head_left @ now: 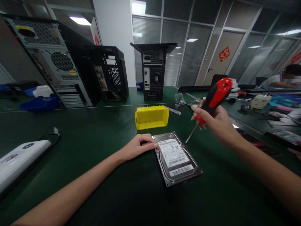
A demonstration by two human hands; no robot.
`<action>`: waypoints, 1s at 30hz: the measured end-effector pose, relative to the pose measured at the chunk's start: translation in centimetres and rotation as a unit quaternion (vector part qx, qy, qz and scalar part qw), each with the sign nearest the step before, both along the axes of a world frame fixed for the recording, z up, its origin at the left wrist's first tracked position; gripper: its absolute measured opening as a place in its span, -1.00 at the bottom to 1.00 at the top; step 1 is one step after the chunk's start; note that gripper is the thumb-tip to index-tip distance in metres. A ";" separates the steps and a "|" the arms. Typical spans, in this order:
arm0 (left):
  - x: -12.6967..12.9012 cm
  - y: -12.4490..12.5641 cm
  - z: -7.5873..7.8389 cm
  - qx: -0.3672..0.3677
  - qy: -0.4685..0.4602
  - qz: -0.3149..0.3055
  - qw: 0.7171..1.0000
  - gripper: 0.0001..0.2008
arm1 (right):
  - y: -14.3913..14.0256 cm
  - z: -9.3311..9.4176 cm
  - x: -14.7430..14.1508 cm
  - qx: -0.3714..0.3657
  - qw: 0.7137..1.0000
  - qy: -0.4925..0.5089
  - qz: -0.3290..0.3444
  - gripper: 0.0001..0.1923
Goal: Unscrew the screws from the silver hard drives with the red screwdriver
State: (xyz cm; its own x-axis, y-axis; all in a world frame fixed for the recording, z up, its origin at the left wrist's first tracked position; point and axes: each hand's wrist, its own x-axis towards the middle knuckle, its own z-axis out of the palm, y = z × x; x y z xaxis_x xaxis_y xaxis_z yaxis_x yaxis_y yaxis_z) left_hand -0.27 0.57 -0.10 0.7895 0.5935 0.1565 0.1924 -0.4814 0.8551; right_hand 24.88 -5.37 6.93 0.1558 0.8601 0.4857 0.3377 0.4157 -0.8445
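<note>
A hard drive [176,158] lies flat on the green surface [98,138], label up, its metal casing silver-grey with a white barcode sticker. The left hand [138,146] rests curled against its near-left edge, fingertips touching the casing. Above its right corner the right hand [213,121] is clamped on a red-and-black screwdriver [213,100], tip angled down at the drive's edge. Just behind the drive sits a yellow bin [151,117]; well behind that stand three open computer cases [154,70].

Computer repair workshop: opened tower cases [110,73]
</note>
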 end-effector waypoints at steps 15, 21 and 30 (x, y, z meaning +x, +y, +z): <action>0.0 0.0 0.0 -0.008 -0.012 0.006 1.000 -0.77 | 0.4 -0.7 -0.1 -0.024 0.979 0.131 0.153 -0.81; 0.0 -0.2 0.1 -0.016 -0.006 0.007 1.000 -0.76 | 0.0 -0.6 -0.9 -0.042 0.972 0.180 0.148 -0.84; -0.1 0.0 -0.1 -0.010 -0.010 0.002 1.000 -0.76 | -0.4 -0.9 -1.8 -0.001 0.960 0.211 0.183 -0.82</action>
State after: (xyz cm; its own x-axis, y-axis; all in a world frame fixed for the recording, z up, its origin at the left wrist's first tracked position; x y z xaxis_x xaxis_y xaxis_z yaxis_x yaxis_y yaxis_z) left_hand -0.37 0.57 -0.22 0.7844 0.5994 0.1594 0.1772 -0.4629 0.8685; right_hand 23.04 -5.78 6.01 0.0252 0.8956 0.4442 -0.2032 0.4397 -0.8749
